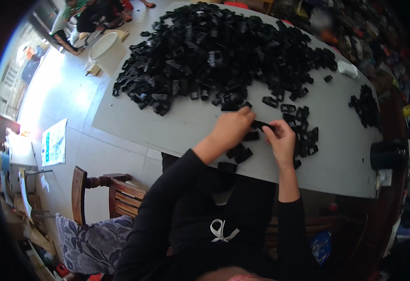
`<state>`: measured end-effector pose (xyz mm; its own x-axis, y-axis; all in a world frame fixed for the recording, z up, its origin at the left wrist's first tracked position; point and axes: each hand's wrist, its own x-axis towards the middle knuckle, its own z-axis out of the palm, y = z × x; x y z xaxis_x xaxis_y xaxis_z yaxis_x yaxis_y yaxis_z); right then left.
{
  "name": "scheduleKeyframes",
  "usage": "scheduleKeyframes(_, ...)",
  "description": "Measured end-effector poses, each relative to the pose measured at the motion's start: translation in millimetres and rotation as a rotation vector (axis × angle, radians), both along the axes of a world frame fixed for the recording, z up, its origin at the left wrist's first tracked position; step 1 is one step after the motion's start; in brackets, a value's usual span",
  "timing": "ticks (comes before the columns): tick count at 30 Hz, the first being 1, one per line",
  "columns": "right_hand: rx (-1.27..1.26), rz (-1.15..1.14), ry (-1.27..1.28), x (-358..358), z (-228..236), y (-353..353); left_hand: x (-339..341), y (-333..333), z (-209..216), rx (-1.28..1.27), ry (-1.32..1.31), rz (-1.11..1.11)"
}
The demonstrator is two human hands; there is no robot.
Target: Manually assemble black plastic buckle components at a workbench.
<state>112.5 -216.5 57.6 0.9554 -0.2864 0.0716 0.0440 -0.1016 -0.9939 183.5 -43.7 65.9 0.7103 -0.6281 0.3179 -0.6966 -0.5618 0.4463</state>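
Over table (158, 129) | my right hand (283, 140) pinches black piece (262, 125) | left hand (230, 126) curls at its 9 o'clock, hold unclear | probably two-handed handling; next asks steady pinch

Plastic-looking black parts (214, 58), smooth tabletop (158, 127), wooden chair (127, 195), cloth cushion (94, 244), glossy floor tiles (80, 105)
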Motion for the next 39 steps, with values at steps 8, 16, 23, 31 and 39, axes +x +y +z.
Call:
scheduleKeyframes(8,0.007,0.034,0.007,2.7,-8.2,8.3,-3.4,35.6,-17.4,-0.321,0.215,-0.085)
scheduleKeyframes(16,-0.587,0.068,-0.347,9.1,-4.3,25.8,-7.1,36.5,-19.7,-0.429,0.428,-0.043)
scheduleKeyframes(23,-0.79,0.113,-0.551,17.0,-7.8,38.4,-8.9,36.9,-16.4,-0.461,0.442,-0.047)
scheduleKeyframes(31,-0.702,0.189,-0.469,8.8,-9.8,25.4,-6.7,36.7,-20.1,-0.442,0.495,-0.078)
scheduleKeyframes(39,-0.607,0.134,-0.437,4.6,-9.8,27.6,-5.8,31.6,-17.4,-0.374,0.407,-0.085)
